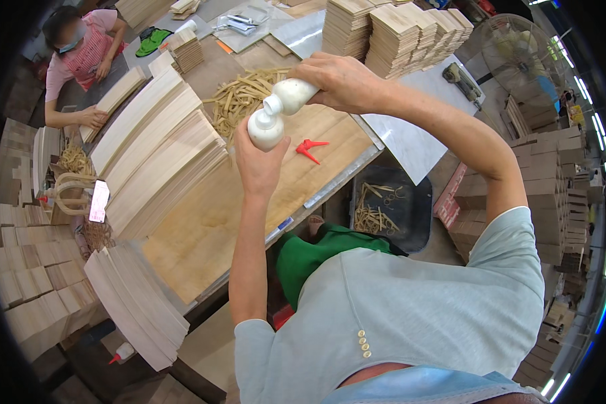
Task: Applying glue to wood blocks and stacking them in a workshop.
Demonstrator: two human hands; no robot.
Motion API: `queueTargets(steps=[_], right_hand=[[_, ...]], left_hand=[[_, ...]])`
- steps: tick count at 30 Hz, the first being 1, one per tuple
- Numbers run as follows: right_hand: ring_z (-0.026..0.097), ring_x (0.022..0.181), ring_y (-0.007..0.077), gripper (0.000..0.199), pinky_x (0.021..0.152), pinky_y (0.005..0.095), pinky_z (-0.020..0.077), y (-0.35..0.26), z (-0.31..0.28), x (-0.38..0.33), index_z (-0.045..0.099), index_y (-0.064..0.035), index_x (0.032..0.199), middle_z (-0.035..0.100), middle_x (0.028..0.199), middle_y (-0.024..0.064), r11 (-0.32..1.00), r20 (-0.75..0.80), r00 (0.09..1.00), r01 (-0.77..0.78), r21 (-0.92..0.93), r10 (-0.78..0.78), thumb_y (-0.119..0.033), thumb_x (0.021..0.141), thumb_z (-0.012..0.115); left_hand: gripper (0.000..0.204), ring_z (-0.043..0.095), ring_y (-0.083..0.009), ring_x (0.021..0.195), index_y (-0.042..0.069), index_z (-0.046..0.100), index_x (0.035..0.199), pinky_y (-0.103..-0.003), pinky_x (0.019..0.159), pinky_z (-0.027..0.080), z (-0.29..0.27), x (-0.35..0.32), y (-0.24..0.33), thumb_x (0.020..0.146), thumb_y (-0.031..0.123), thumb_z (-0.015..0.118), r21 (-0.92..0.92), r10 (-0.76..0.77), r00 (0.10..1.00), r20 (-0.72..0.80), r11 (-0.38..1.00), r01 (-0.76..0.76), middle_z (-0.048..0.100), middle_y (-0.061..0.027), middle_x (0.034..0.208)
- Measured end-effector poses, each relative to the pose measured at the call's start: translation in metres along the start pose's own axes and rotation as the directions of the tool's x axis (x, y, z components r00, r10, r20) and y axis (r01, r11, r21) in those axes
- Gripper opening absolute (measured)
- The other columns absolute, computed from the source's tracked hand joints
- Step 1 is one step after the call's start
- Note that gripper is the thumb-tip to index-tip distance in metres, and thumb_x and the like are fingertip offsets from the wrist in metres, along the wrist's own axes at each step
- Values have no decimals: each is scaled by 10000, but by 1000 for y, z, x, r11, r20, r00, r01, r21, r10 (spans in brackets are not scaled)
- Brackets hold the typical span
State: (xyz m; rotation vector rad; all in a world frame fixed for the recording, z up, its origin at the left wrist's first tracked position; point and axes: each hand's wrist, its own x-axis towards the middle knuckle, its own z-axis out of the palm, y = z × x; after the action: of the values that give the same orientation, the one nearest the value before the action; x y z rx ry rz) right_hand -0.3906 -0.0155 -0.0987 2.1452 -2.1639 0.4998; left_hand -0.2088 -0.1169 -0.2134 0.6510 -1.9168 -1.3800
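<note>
My left hand (260,165) is wrapped round a white plastic squeeze bottle (266,135) that stands roughly upright above the worktable. My right hand (343,82) grips a second white bottle (295,95), tilted so that its neck meets the mouth of the lower one. Milky white contents show through both bottles; whether any is flowing I cannot make out. On the wooden board (316,178) just right of my left hand lie red nozzle caps (310,149). Behind the bottles is a heap of tan bands or strips (239,94).
Stacked pale curved boards (161,148) fill the table's left side. Piled wooden slats (397,40) stand at the back. A power tool (462,84) lies at the far right, near a fan (522,50). Below is a black bin (411,209). Another person (87,54) handles boards at far left.
</note>
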Motion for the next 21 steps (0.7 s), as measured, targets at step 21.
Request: queueTargets(steps=[21], right_hand=[[585,984,301,483,818,418,503,0,10,-22,559,-101,1183,641,1062,100,993,-114,993,-22,119,36,-160,739,742]], left_hand=[[636,482,-364,1088,35,453,1216,-462,946,367,0,-1,21,676,63,789,271,172,981,-88,952,-143,527,-174,1130]])
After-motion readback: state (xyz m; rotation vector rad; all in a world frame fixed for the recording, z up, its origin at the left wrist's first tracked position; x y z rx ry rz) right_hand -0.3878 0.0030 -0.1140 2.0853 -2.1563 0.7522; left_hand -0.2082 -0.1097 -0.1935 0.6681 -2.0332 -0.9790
